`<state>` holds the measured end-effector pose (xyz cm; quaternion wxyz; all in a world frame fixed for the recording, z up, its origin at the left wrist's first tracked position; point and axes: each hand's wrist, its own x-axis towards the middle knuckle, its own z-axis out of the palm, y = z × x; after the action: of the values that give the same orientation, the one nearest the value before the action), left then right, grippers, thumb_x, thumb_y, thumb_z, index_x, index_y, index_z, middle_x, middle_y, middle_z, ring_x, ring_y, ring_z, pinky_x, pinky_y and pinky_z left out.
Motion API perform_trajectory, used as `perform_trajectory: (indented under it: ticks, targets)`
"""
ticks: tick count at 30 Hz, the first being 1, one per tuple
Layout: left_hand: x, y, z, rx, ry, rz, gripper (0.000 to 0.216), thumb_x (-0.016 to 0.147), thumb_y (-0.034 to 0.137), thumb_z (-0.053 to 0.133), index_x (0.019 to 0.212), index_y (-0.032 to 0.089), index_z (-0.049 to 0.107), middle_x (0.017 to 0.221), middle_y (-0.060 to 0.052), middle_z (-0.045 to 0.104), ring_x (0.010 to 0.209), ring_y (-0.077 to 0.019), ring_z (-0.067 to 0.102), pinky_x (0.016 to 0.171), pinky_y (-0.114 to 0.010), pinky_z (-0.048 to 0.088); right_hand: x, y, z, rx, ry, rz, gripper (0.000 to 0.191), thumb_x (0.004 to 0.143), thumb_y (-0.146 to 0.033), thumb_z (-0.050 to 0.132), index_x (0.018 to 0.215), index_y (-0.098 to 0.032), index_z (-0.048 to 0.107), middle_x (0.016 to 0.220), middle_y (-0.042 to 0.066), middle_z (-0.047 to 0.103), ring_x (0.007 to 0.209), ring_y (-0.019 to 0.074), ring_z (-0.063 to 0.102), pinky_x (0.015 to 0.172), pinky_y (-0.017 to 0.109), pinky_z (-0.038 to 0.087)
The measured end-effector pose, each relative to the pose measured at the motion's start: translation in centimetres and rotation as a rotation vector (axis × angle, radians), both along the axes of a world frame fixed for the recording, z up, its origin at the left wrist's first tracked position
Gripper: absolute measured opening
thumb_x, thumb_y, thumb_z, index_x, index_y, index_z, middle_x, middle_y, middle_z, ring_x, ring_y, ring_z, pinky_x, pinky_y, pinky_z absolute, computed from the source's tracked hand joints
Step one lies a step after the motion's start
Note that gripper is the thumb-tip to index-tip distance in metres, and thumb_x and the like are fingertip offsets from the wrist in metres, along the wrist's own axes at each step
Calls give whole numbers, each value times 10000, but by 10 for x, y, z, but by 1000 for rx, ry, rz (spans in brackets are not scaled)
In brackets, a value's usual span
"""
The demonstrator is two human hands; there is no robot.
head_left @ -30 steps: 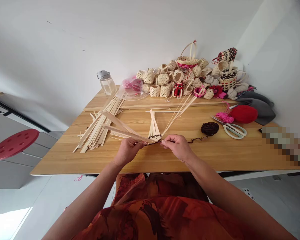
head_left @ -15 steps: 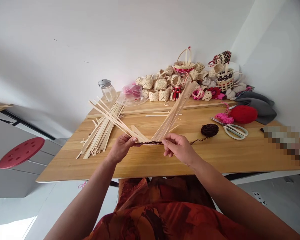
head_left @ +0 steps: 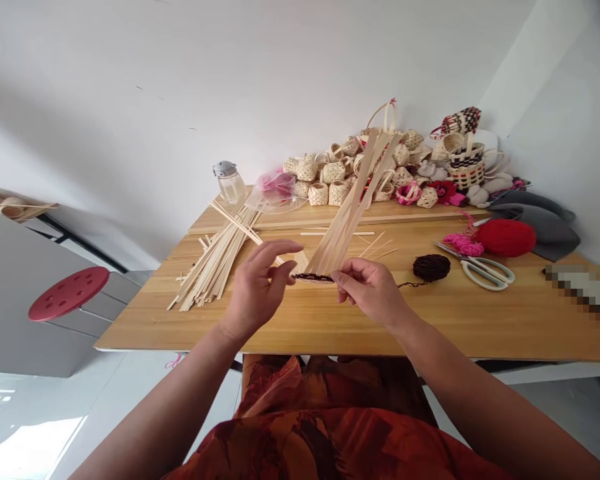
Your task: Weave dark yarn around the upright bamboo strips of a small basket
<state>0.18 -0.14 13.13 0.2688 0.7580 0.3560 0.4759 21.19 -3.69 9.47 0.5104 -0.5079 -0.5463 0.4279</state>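
Pale strips [head_left: 353, 200] fan up over the tabletop [head_left: 480, 320], the right hand [head_left: 370, 290] pinching their dark band [head_left: 313, 277], the left hand [head_left: 257, 290] spread empty beside it; only that band looks woven, the long ends loose.

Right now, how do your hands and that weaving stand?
Left hand open beside the weave. Right hand pinches the weave. Yarn ball close by.

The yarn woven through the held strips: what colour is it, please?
Dark brown yarn, head view.
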Motion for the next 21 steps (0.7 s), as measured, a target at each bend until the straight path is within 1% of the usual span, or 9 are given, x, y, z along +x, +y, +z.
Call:
perform_trajectory:
  ticks: [1, 3, 6, 8, 12, 15, 17, 19, 21]
  targets:
    - [4, 1, 2, -84, 14, -38, 257, 890, 273, 618, 1127, 192, 676, 1152, -81, 681, 872, -172, 682, 600, -234, 608, -1, 0, 2, 13, -26, 3, 295, 817, -469, 702, 742, -193, 629, 550, -9, 619, 492, 129, 590, 467, 231, 431]
    - [8, 5, 2, -198, 58, -64, 205, 835, 271, 680, 1016, 176, 667, 1002, -62, 709, 796, -164, 680, 526, -204, 568, -2, 0, 7, 27, -75, 4, 259, 826, -436, 690, 757, -191, 648, 550, -10, 626, 491, 127, 589, 492, 238, 443]
    - [10, 10, -1, -271, 95, -52, 167, 789, 287, 723, 838, 174, 610, 793, -19, 672, 650, -126, 629, 429, -171, 485, -1, 0, 12, 21, -129, -5, 237, 828, -402, 681, 730, -191, 641, 548, -10, 632, 495, 130, 600, 509, 239, 451]
    - [10, 11, -3, -318, 66, -70, 200, 776, 302, 733, 809, 181, 577, 745, -3, 647, 598, -113, 599, 393, -165, 457, 0, 1, 14, 5, -154, -13, 238, 823, -393, 680, 704, -194, 629, 534, -8, 636, 481, 130, 593, 499, 239, 442]
    - [12, 7, -3, -385, -2, -125, 232, 762, 316, 744, 786, 181, 557, 728, 3, 645, 577, -104, 592, 425, -178, 501, 0, 3, 16, -26, -176, -12, 225, 811, -381, 677, 692, -196, 628, 506, -7, 639, 436, 123, 557, 458, 235, 404]
    - [12, 6, -3, -444, -30, -153, 242, 766, 335, 743, 880, 176, 599, 802, -26, 715, 625, -126, 643, 452, -185, 523, 1, 4, 16, -47, -176, -8, 230, 804, -385, 686, 685, -198, 625, 506, -3, 641, 436, 125, 559, 446, 231, 392]
    - [11, 7, -3, -489, -35, -182, 343, 765, 347, 751, 1039, 178, 634, 877, -51, 754, 675, -149, 675, 476, -196, 539, 1, 4, 15, -52, -186, -4, 241, 803, -391, 692, 675, -199, 621, 500, -1, 637, 444, 131, 573, 450, 230, 398]
    - [8, 10, -3, -526, -27, -213, 457, 753, 360, 770, 1154, 183, 641, 894, -60, 767, 691, -161, 682, 484, -204, 541, 1, 4, 14, -53, -195, 3, 248, 803, -392, 695, 666, -200, 617, 500, -2, 632, 453, 137, 590, 457, 230, 412]
    - [6, 13, -4, -558, 9, -238, 433, 745, 373, 781, 1121, 184, 676, 866, -55, 768, 661, -155, 670, 444, -187, 492, 1, 5, 13, -53, -194, 18, 250, 803, -388, 697, 660, -200, 616, 506, -4, 627, 456, 140, 599, 459, 232, 422]
